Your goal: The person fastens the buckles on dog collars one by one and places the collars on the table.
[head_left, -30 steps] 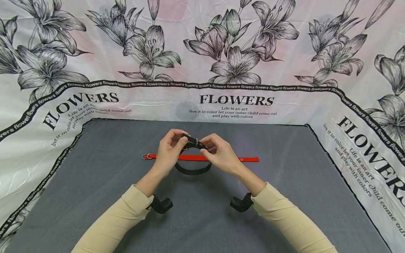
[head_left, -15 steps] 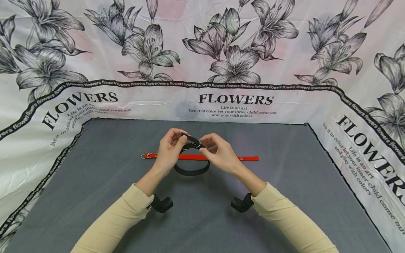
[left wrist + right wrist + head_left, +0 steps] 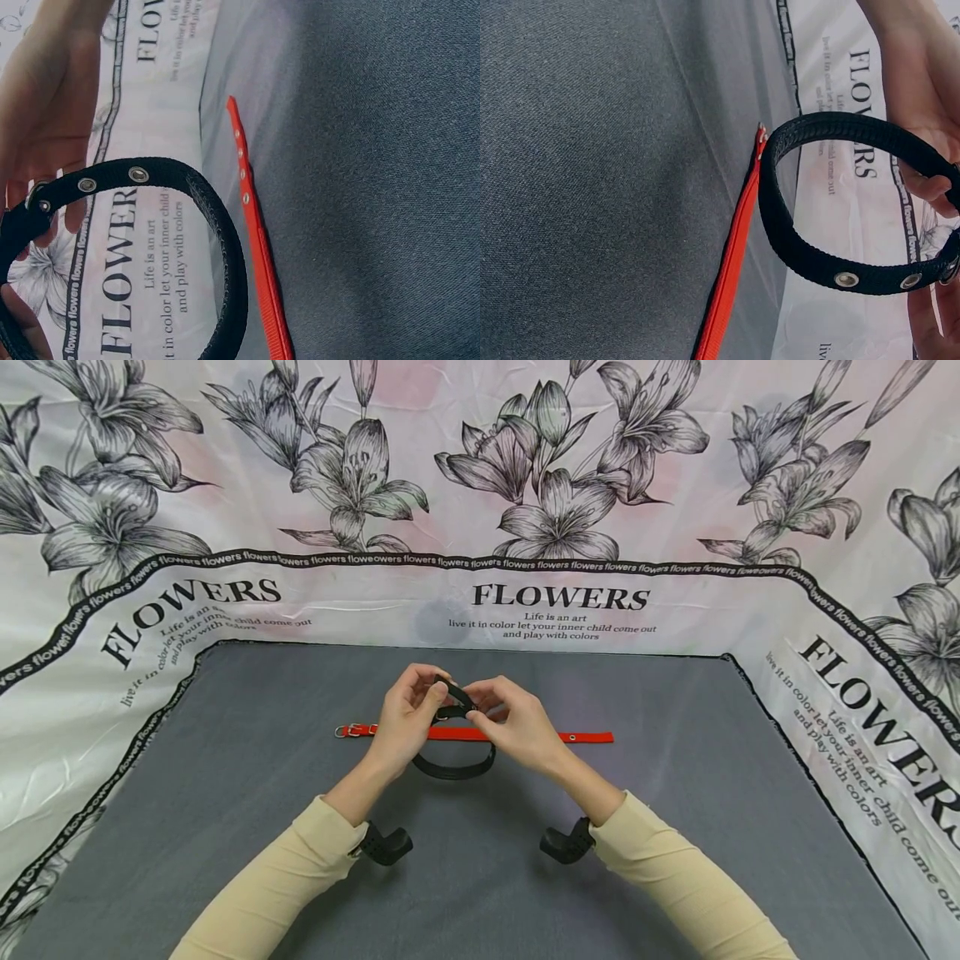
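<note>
Black collar (image 3: 453, 767), a woven strap with metal eyelets, hangs in a loop between a person's two hands above the middle of a grey table (image 3: 225, 793). The left hand (image 3: 403, 720) pinches the strap's upper end between thumb and fingertips; the right hand (image 3: 516, 723) pinches the same stretch just beside it, the two sets of fingers nearly touching. A small metal buckle seems to sit between them, though the fingers cover most of it. The loop's lower curve drops toward the near side, and whether it rests on the table or hangs just clear cannot be told from the head view.

In the left wrist view the collar (image 3: 225, 247) arcs past two eyelets toward the left hand's fingers (image 3: 37, 112). In the right wrist view the same loop (image 3: 810, 255) curves up to the right hand's fingers (image 3: 930, 184).

Beyond the hands, a red collar (image 3: 592, 737) lies flat and straight across the table from left to right, its ring end at the left and its holed tip at the right, partly hidden behind the hands. It shows in both wrist views (image 3: 259, 240) (image 3: 731, 270) as a thin strip near the table's far edge. A flower-printed cloth (image 3: 555, 602) reading "FLOWERS" surrounds the table at the far side and both flanks. Cream sleeves (image 3: 285, 877) cover both forearms.
</note>
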`<state>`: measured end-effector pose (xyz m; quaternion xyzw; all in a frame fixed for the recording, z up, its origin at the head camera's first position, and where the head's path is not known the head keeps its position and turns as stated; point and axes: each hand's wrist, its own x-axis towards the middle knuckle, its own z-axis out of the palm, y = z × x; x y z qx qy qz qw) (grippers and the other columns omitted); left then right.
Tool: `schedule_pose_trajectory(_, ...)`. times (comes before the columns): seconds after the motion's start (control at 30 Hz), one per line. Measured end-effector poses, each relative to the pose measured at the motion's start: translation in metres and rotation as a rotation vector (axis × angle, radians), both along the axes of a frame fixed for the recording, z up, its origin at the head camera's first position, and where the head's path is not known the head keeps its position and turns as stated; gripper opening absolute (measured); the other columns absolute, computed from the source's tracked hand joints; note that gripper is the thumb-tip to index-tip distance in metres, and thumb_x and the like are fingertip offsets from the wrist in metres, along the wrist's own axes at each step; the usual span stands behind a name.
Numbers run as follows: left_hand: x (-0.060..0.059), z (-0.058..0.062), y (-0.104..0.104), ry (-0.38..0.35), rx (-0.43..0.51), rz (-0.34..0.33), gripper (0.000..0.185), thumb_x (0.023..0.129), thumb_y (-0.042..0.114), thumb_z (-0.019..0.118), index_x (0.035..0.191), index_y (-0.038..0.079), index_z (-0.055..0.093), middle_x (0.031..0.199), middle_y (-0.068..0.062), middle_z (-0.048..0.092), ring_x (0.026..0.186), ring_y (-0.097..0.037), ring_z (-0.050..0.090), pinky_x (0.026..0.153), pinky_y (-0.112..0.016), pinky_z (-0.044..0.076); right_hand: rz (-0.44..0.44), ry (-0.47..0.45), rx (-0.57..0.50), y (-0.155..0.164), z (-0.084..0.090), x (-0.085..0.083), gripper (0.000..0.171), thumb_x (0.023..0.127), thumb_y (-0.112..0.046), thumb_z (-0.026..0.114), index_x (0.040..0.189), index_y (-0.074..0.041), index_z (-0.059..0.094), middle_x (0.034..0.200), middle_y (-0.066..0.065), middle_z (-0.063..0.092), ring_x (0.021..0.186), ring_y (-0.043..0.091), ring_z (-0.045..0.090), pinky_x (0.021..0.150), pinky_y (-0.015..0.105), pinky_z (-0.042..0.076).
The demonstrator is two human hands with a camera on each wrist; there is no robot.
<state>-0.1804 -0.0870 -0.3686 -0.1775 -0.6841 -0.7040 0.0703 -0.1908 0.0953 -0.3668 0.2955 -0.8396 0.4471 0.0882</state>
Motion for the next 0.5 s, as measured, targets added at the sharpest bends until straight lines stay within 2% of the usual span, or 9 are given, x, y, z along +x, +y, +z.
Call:
schedule_pose_trajectory(0.2, 0.0002, 0.0027, -0.0021, 0.015, 0.015, 0.011, 0.028, 0.094, 0.018, 0.048, 0.113, -0.002, 0.047, 0.105, -0.012, 0.055, 0.091, -0.030, 0.056, 0.085, -0.032, 0.049, -0.012, 0.015, 0.025, 0.0002, 0.0009, 0.0004, 0.022, 0.086, -0.014, 0.065, 0.108, -0.015, 0.064, 0.094, -0.003, 0.059, 0.082, 0.009, 0.059, 0.068, 0.023, 0.052)
schedule_pose_trajectory(0.33, 0.0004, 0.0038, -0.0027, 0.007, 0.027, 0.016, 0.025, 0.094, 0.015, 0.050, 0.114, -0.001, 0.048, 0.103, -0.010, 0.054, 0.093, -0.037, 0.055, 0.084, -0.031, 0.050, -0.024, 0.018, 0.003, -0.0001, -0.0001, -0.0003, 0.020, 0.086, -0.012, 0.064, 0.106, -0.016, 0.064, 0.094, -0.004, 0.060, 0.082, 0.009, 0.060, 0.067, 0.024, 0.052)
schedule_pose_trajectory(0.5, 0.0003, 0.0024, -0.0032, -0.043, -0.045, 0.020, 0.027, 0.091, 0.011, 0.057, 0.115, 0.002, 0.049, 0.108, -0.011, 0.055, 0.097, -0.027, 0.055, 0.083, -0.027, 0.050, -0.025, -0.010, -0.054, -0.0001, -0.0010, 0.0000, 0.020, 0.087, -0.010, 0.063, 0.106, -0.014, 0.062, 0.098, -0.001, 0.060, 0.084, 0.011, 0.061, 0.068, 0.025, 0.052)
